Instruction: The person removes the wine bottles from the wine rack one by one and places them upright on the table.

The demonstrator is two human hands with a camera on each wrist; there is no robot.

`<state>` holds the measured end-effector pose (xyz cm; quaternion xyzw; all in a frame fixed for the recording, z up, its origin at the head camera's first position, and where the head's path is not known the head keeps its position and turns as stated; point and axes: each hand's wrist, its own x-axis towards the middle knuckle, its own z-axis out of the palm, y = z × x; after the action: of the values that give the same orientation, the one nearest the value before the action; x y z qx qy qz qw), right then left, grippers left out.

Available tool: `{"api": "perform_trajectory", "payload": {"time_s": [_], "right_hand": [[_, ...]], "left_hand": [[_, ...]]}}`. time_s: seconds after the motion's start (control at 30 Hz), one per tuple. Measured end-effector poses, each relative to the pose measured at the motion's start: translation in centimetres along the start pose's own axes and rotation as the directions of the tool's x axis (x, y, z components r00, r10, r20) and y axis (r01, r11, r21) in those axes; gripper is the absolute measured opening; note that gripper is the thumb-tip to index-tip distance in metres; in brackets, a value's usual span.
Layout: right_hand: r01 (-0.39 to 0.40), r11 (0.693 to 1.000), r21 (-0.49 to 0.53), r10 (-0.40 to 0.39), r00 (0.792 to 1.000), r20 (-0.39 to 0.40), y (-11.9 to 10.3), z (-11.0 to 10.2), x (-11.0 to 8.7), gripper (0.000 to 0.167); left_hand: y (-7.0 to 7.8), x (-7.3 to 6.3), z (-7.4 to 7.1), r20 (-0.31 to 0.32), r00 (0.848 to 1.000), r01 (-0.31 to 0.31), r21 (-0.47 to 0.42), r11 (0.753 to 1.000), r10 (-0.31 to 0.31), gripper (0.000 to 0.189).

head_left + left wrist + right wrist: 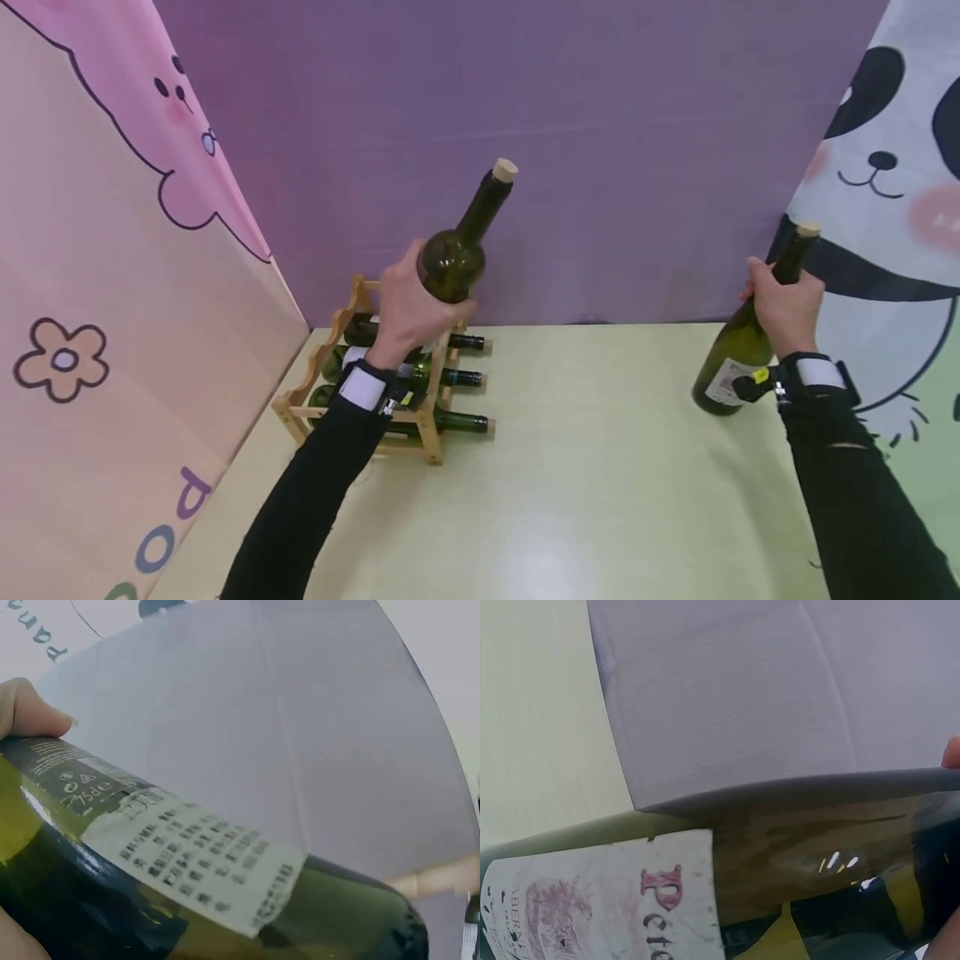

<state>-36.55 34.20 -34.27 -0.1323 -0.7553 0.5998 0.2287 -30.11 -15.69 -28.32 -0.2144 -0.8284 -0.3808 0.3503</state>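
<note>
My left hand (416, 307) grips a dark green wine bottle (453, 260) by its body, above the wooden rack. The bottle tilts, its corked neck pointing up and right. In the left wrist view, a torn white label and a dark one show on this bottle (202, 859). Over at the right, my right hand (787, 310) holds a second green wine bottle (738, 343) around its upper part, cork up and leaning. A white label with red and black lettering shows on that bottle (810, 862) in the right wrist view. Whether its base touches the table is unclear.
The wooden wine rack (429, 435) stands at the table's back left. Several corked bottles (467, 423) lie in it, necks to the right. A purple backdrop (585, 167) rises behind the pale table (570, 467), with printed panels on both sides.
</note>
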Motion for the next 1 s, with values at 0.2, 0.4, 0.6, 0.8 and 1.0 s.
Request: {"api": "perform_trajectory", "payload": {"time_s": [0.2, 0.4, 0.6, 0.8, 1.0], "right_hand": [[-0.004, 1.0, -0.028, 0.004, 1.0, 0.008, 0.4, -0.3, 0.0, 0.034], [-0.005, 0.998, -0.069, 0.006, 1.0, 0.017, 0.7, -1.3, 0.2, 0.036], [0.008, 0.996, -0.086, -0.006, 1.0, 0.025, 0.7, -2.0, 0.7, 0.036], [-0.008, 0.995, -0.097, 0.013, 0.998, 0.056, 0.8, -2.5, 0.5, 0.035], [0.029, 0.995, -0.1, -0.021, 0.996, 0.086, 0.6, -3.3, 0.6, 0.031]], "left_hand": [[1.8, -1.6, 1.2, -0.03, 0.999, -0.039, -0.127, 0.991, 0.036, 0.068], [3.3, -3.0, 3.0, -0.046, 0.999, 0.016, -0.228, 0.973, -0.027, 0.071], [4.3, -4.6, 4.8, -0.011, 0.994, 0.097, -0.312, 0.945, -0.105, 0.066], [3.9, -7.0, 6.1, 0.063, 0.986, 0.168, -0.352, 0.921, -0.155, 0.079], [3.6, -8.4, 7.1, 0.132, 0.975, 0.219, -0.398, 0.891, -0.181, 0.1]]}}
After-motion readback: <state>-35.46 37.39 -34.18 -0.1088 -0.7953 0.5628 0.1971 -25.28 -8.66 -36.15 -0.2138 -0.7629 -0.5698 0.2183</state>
